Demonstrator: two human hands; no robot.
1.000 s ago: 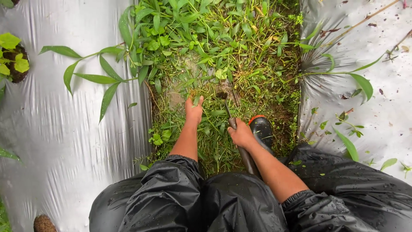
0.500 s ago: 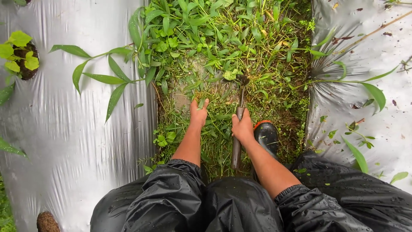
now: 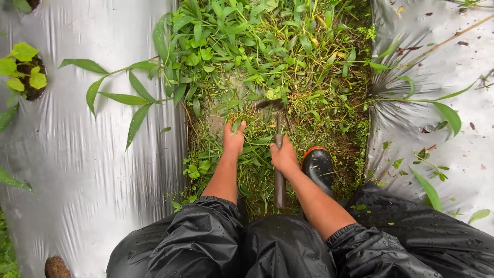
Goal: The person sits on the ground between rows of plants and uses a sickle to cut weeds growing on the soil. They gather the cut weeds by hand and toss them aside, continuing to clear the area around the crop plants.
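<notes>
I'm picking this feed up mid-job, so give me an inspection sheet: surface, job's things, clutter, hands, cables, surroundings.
Surface: weedy strip of grass and leafy plants between two silver plastic mulch sheets.
Job's things: hand tool with wooden handle, its metal head buried in the weeds; grass tuft.
Clutter: loose leaves and soil specks on the right sheet.
Hands: left hand clutching the grass tuft; right hand with its grip closed on the tool's handle.
Cables: nothing seen.
Surroundings: seedling in a planting hole; black rubber boot; wet black rain trousers.
</notes>
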